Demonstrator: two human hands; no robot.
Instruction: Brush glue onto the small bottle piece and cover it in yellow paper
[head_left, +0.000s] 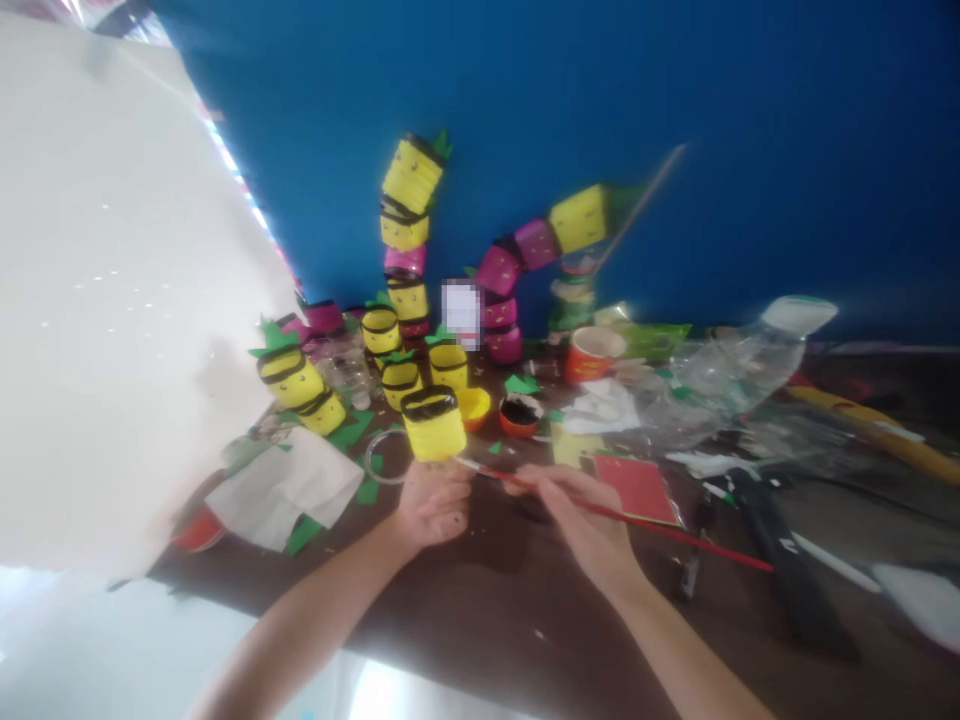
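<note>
In front of me, my left hand [436, 505] grips a small yellow-painted cup [435, 428] with a black band round its rim, holding it from below. My right hand [581, 505] pinches a long red paintbrush [637, 518], and its tip meets the lower right side of the cup or lies very close to it. Just behind the cup stand a little pot of yellow paint [474, 406] and an orange pot of black paint [520, 414]. Other yellow cups [448, 366] with black bands and green tops stand close by.
Stacked yellow and magenta cups [405, 240] lean before the blue wall [675, 80]. A red-and-white cup [594, 355], clear plastic bottle [765, 350], red card [637, 490] and glue gun-like black tool [787, 550] lie rightward. White paper [289, 485] and green scraps lie left.
</note>
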